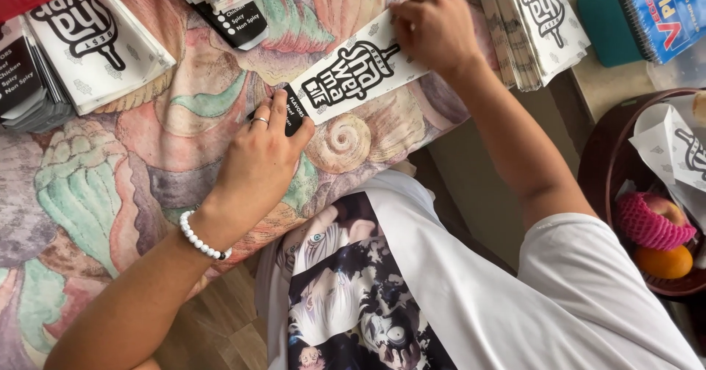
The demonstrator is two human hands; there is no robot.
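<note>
The person is pressing a flat white paper sleeve with black lettering down on the seashell-patterned cloth, seemingly creasing it. The left hand pins its dark end with fingers extended and flat; the right hand curls over its far end, fingertips bent onto the paper. Judging by this, finishing the fold calls for firm, even pressure along the edge, with stacks of similar sleeves lying near.
</note>
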